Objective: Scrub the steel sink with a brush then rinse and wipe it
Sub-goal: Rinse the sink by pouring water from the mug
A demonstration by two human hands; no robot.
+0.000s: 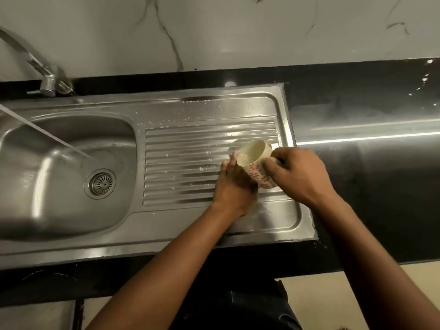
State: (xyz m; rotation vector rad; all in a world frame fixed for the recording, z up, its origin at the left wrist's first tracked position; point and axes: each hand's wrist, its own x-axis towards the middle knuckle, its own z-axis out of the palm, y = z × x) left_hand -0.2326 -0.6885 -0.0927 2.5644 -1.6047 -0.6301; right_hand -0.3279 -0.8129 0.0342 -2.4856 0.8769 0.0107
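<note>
The steel sink has its basin on the left and a ribbed drainboard on the right, both wet with droplets. My right hand grips a white mug with red flowers, tipped over the drainboard's right end with its mouth toward the far left. My left hand lies flat on the wet ribs just left of the mug, fingers straight, blurred. Water streams from the tap into the basin near the drain. No brush is in view.
A black countertop extends right of the sink and along its front edge. A marble-patterned wall rises behind. Pale floor shows below the counter at the lower right.
</note>
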